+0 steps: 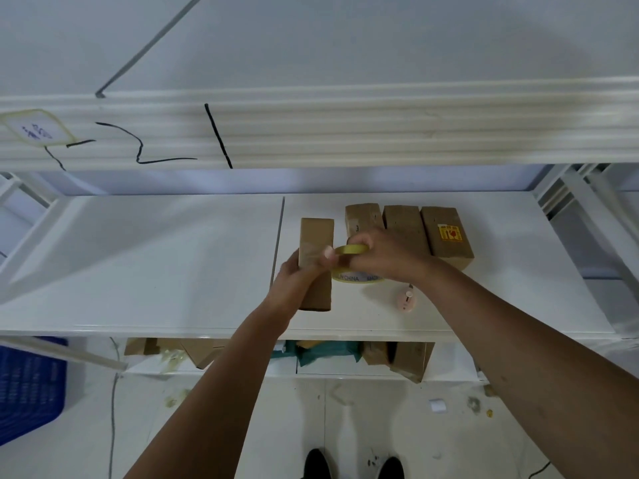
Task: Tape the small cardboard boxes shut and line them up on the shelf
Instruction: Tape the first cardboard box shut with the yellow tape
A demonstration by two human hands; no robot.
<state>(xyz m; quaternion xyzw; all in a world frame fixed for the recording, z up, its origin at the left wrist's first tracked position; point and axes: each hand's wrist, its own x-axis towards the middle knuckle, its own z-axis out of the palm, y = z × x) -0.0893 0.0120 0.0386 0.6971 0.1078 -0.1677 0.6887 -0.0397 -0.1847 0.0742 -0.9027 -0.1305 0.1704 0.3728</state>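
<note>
A long brown cardboard box point(316, 236) lies on the white shelf point(155, 264), near its middle. My left hand point(301, 274) grips this box around its middle, thumb on top where clear tape crosses it. My right hand point(383, 254) holds a roll of clear tape with a yellow core point(356, 276) right beside the box. Three more brown boxes stand side by side behind my right hand: one point(363, 217) partly hidden, a middle one point(403, 224), and a right one point(446, 236) with a yellow and red sticker.
A small pink cutter point(406, 299) lies on the shelf below my right wrist. A lower shelf holds more cardboard boxes point(408, 357) and teal packets point(325, 352). A blue crate point(27, 385) stands at the lower left. An upper shelf edge point(345, 133) overhangs.
</note>
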